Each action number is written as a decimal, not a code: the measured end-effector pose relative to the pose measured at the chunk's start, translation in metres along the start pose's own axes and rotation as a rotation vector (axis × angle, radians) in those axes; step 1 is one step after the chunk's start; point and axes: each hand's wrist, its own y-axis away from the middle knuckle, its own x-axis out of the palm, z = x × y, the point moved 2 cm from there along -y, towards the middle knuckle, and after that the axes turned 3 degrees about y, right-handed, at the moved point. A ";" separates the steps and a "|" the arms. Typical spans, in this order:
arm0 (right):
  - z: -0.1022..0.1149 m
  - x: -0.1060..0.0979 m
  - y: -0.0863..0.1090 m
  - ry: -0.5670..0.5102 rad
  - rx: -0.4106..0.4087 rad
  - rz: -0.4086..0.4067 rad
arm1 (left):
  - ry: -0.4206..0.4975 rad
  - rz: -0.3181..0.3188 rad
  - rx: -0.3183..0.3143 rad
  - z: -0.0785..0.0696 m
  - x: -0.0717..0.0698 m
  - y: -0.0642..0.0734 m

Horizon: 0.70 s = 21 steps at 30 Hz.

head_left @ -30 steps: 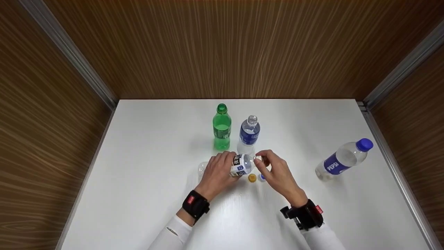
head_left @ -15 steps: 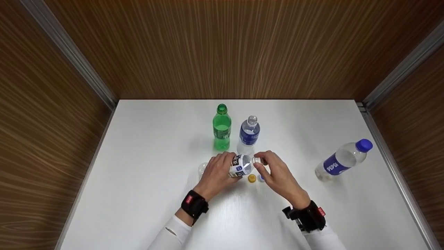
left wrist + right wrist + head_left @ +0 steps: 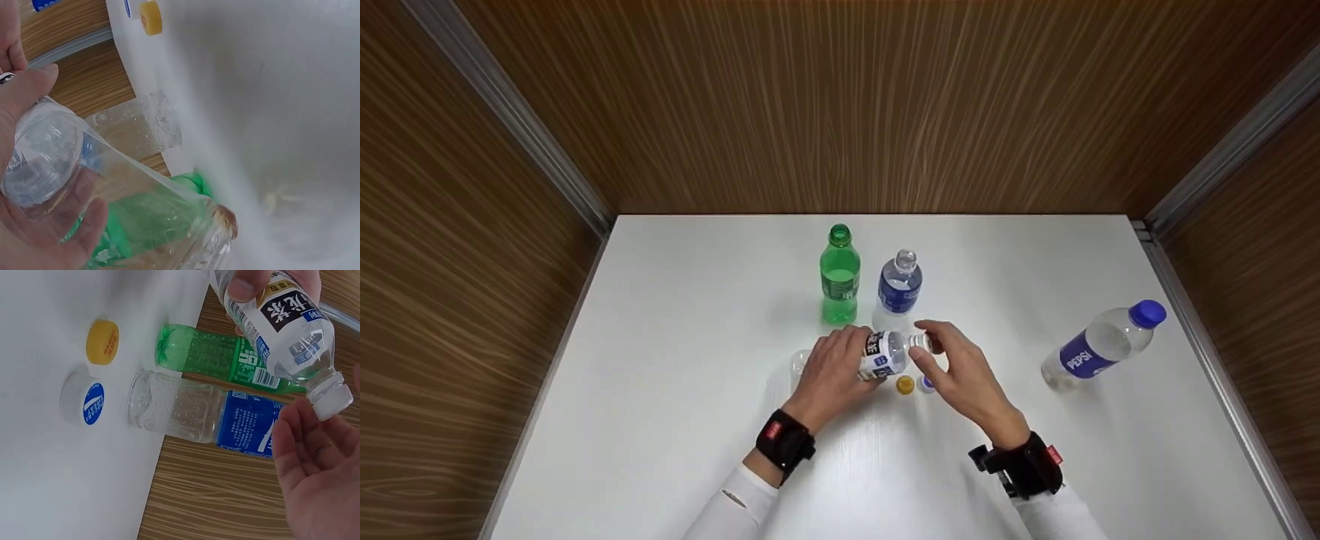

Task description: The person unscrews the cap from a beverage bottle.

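My left hand [image 3: 831,375] grips a clear drink bottle [image 3: 292,320] with a white and black label round its body. It is held tilted, its neck toward my right hand and its clear base [image 3: 216,225] past the left palm. The fingers of my right hand [image 3: 964,379] curl round the white cap [image 3: 333,403], which sits on the neck. On the table before the hands lie a yellow cap [image 3: 103,342] and a white and blue cap [image 3: 83,399].
Behind the hands stand an uncapped green bottle [image 3: 840,274] and an uncapped clear bottle with a blue label [image 3: 900,289]. A Pepsi bottle [image 3: 1099,345] with a blue cap stands at the right. Wood-grain panels enclose the white table [image 3: 675,315].
Both hands stay in nearly the same place. The right thumb and fingers shift about the white cap, and the bottle tips very slightly.
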 end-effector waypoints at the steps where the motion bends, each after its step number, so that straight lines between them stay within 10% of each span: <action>1: -0.001 0.000 -0.001 -0.004 0.045 -0.007 | -0.027 -0.012 0.007 0.000 0.000 -0.001; 8: -0.004 0.004 -0.005 -0.021 0.256 -0.048 | -0.166 -0.051 0.023 0.002 0.002 -0.005; 21: -0.005 0.008 -0.007 -0.113 0.181 0.008 | -0.146 -0.049 0.015 0.005 0.006 -0.004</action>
